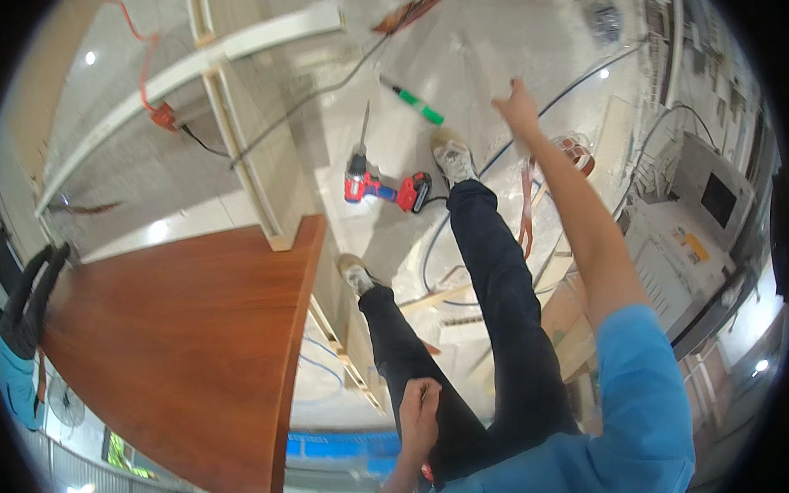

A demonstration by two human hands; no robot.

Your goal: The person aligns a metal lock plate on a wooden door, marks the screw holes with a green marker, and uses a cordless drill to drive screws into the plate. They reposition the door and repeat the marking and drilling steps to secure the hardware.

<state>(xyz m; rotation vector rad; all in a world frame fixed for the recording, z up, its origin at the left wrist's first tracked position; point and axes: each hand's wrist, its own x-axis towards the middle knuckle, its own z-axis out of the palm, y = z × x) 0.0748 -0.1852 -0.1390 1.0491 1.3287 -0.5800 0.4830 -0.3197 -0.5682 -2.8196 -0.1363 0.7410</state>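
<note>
Green and slim, a hand tool point(420, 106) is lying left of the empty right hand point(518, 112), fingers sticking apart; a cordless drill point(380, 190) is lying farther left. The left hand point(420, 418) is making a fist; I cannot tell what's inside. Fingers should be avoiding the pointy bit point(366, 124).

On the floor point(473, 70), left of the right hand point(518, 113), lies a hand tool point(419, 105), farther left the drill point(382, 189), and the panel point(189, 323) is left of the left hand point(419, 412).

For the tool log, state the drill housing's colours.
The drill housing is red and blue: head view.
</note>
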